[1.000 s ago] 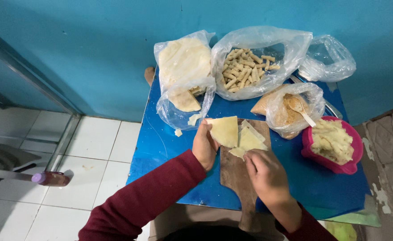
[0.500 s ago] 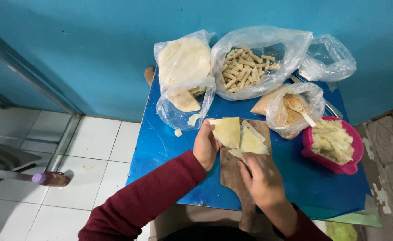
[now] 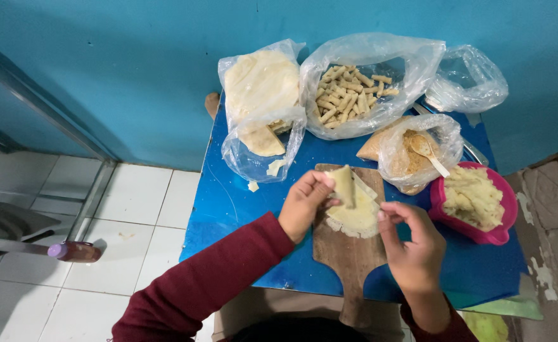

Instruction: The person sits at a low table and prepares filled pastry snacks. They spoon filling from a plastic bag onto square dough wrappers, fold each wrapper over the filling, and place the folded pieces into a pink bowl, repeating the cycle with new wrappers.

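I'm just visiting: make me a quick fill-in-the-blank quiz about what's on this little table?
1. The dough sheet lies on a wooden ____.
2. The left hand folds up one edge of the ____.
3. The mashed filling sits in a ____ bowl.
4. The table top is ____.

Missing: board; dough sheet; pink; blue

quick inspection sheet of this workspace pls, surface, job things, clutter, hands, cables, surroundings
surface: blue table, scratched, crumbs of dough by its left side.
job's things: pale dough sheet on a wooden board, one flap folded up.
clutter: bag of flat dough sheets; bag of rolled sticks; empty-looking clear bag; bag of brown crumbs with a spoon; pink bowl of mash.
grippers: left hand in a grip on the folded flap; right hand pinching the sheet's right edge.
cables: nothing seen.
surroundings: blue wall, white tiled floor, metal frame at left.
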